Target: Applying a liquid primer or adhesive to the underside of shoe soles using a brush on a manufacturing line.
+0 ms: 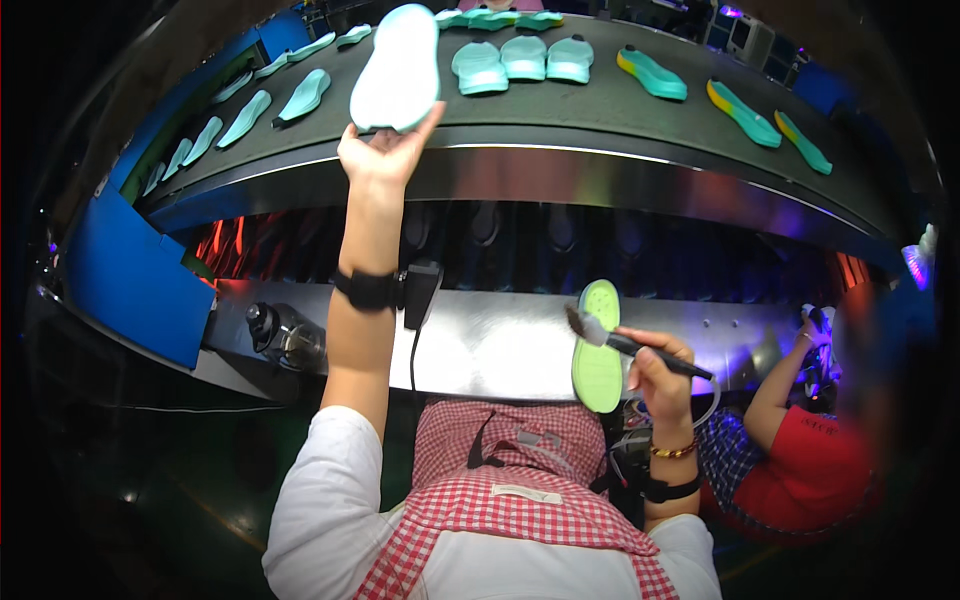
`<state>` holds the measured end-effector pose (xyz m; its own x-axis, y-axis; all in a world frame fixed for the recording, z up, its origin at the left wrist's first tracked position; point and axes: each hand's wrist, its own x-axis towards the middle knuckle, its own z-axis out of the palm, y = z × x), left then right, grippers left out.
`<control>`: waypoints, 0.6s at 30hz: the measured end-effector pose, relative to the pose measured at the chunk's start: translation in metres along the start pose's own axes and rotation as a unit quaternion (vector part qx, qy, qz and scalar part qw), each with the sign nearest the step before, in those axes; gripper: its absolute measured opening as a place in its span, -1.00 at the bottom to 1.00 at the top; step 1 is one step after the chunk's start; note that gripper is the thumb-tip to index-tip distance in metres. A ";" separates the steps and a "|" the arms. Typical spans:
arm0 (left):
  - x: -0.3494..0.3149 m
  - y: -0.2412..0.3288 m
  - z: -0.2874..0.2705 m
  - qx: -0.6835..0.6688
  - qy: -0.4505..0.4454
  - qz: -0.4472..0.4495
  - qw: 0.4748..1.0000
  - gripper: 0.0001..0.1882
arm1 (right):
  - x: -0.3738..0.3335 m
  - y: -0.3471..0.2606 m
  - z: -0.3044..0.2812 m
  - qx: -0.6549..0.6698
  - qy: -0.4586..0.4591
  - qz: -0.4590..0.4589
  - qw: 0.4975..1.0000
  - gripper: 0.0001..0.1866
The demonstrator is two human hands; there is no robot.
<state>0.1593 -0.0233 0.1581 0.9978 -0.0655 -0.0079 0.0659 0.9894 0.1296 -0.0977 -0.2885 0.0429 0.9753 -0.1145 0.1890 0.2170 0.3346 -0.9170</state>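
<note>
Currently, the left hand (380, 158) holds a pale sole (397, 70) by its lower end, raised in front of the conveyor belt (650, 120). Its fingers are clamped on the edges of that end; the parts behind the sole are hidden. The sole stands with its long axis roughly upright in the view, its broad pale face toward the camera.

The right hand (662, 368) holds a brush (650, 353) with a black handle; the fingers are closed around the handle. The brush head points left and crosses over the middle of a green sole (598, 385). Contact between bristles and sole cannot be determined. A thin tube (716, 397) hangs at the rear end of the handle.

The green sole lies lengthwise on the metal desk (470, 350), its near end at the front edge. A bottle (295, 338) with a black cap lies at the left of the desk. Mint soles (525, 60) and yellow-and-mint soles (745, 113) are spaced along the belt. At right, a co-worker (820, 465) wears a red top.
</note>
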 end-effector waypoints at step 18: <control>0.104 -0.061 -0.003 0.866 -0.164 0.144 0.449 -0.52 | -0.017 0.025 -0.022 0.046 0.122 0.064 0.989 -0.78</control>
<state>0.2591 -0.0900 0.1459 0.8922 -0.2649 0.3658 -0.4492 -0.6049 0.6576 -0.1096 -0.2986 0.0093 0.9584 -0.2841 -0.0262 0.1073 0.4440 -0.8896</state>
